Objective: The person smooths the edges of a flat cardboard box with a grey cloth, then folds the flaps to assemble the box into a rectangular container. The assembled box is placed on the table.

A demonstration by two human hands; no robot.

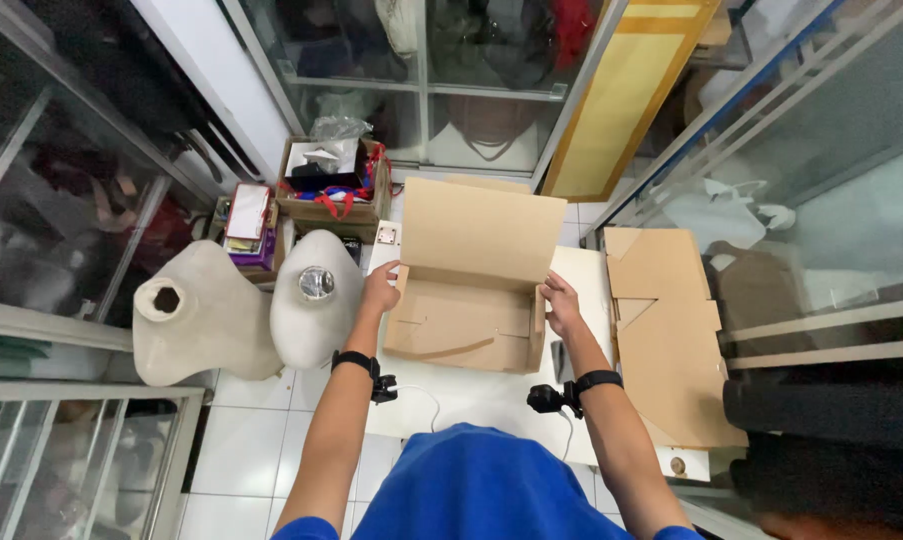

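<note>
Looking down over a blue shirt (476,485) at a half-folded cardboard box (466,320) on a small white table (491,395). Left hand (379,288) pressed on the box's left side wall near the top corner, fingers closed onto the edge w/ thumb side toward the flap, prob to keep that wall upright. Right hand (561,303) on the right side wall, fingers curled over its rim, gripping the card, mirroring the left so both walls stand square. Box open on top, tall back flap (481,235) standing up and leaning away, front wall low; sits mid-table, right in front of the body, betw both forearms. Black band w/ small device on each wrist (354,362), thin white cable trailing across the table.

Flat cardboard sheets (666,330) stacked just right of the box, overhanging the table edge, some w/ cut-outs; handy spot for grabbing. Left of the table on the tiled floor (241,450): two pale mannequin torsos (316,295), one w/ metal neck cap, other w/ open neck hole. Behind them a carton of odds and ends (331,185) w/ red strap, plus a stack of boxes. Glass display cases around, yellow panel (621,95) leaning at the back
</note>
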